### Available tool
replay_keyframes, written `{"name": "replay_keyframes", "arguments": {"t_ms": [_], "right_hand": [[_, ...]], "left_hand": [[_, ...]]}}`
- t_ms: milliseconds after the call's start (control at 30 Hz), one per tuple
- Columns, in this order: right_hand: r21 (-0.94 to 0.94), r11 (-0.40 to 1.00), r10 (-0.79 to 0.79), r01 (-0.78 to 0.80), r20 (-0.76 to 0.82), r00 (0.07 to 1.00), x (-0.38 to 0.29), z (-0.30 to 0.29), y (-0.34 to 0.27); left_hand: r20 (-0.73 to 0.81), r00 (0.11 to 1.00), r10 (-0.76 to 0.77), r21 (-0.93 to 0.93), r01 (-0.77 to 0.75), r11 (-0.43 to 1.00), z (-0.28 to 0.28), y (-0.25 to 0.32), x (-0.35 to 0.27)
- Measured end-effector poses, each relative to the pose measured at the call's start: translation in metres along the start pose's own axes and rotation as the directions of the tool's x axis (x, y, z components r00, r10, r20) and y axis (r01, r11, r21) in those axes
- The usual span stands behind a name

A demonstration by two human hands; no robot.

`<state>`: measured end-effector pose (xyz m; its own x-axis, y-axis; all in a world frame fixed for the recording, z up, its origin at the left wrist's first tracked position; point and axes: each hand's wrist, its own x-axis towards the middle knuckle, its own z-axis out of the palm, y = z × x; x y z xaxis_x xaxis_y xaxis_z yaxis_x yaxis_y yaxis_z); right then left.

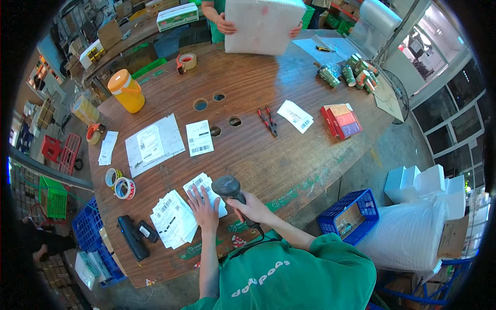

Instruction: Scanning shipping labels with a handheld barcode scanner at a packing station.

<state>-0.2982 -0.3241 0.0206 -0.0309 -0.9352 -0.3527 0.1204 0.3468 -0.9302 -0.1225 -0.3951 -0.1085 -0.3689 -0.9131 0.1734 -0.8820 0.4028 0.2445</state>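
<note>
My right hand (251,206) grips the handle of a corded barcode scanner (228,186), whose dark head sits just right of my left hand. My left hand (204,211) lies flat with fingers spread on a pile of printed labels (198,181), pressing on its top sheet. Directly left of it is a second, fanned-out pile of barcode labels (173,220). Farther up the table lie a single label (200,138) and a sheet of paper (170,130) with another label on it.
Tape rolls (125,188) and a black device (132,237) lie at left, near a yellow jug (127,92). Red-handled pliers (267,122), small boxes (343,121) and several cans (362,71) lie to the right. Across the wooden table (248,87), another person holds a white foam box (263,28).
</note>
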Motion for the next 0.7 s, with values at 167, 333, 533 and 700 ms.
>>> {"name": "replay_keyframes", "arguments": {"t_ms": [167, 333, 533, 700], "right_hand": [[0.029, 0.999, -0.026, 0.025, 0.028, 0.999, -0.001, 0.003, 0.008], [0.002, 1.000, 0.002, -0.002, 0.064, 0.998, 0.007, 0.004, 0.013], [0.018, 1.000, -0.009, 0.008, 0.065, 0.998, 0.002, 0.005, -0.009], [0.015, 0.999, 0.048, -0.051, 0.122, 0.991, 0.011, 0.006, 0.001]], "left_hand": [[-0.002, 1.000, 0.001, -0.001, -0.001, 1.000, 0.004, 0.003, -0.006], [0.285, 0.917, -0.279, -0.229, 0.347, 0.909, -0.051, -0.014, 0.002], [-0.208, 0.966, -0.153, -0.017, 0.153, 0.988, -0.070, -0.063, -0.021], [-0.184, 0.959, -0.217, 0.007, 0.222, 0.975, -0.044, -0.075, -0.028]]}}
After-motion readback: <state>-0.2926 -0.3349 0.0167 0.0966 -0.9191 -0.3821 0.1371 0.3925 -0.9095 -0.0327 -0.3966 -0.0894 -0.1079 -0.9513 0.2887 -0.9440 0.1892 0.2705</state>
